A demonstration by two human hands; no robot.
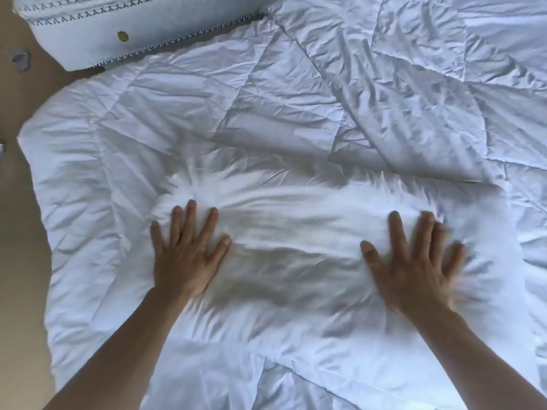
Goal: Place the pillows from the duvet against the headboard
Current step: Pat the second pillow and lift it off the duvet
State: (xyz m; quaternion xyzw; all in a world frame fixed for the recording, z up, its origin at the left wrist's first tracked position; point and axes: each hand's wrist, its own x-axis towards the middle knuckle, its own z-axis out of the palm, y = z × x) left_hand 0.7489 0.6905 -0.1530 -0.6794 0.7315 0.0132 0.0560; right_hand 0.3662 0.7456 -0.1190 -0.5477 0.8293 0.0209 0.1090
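A white pillow (296,261) lies flat on the white quilted duvet (325,99), across the middle of the view. My left hand (186,255) rests flat on the pillow's left end with its fingers spread. My right hand (414,267) lies flat on the pillow's right end, fingers spread and blurred by motion. Neither hand grips anything. No headboard is in view.
The mattress corner (97,34), white with dark cross-stitch trim and a yellow round tag, shows at the upper left. Beige floor (20,202) runs along the left side, where the duvet hangs over the bed's edge. A folded duvet flap (414,128) crosses the upper right.
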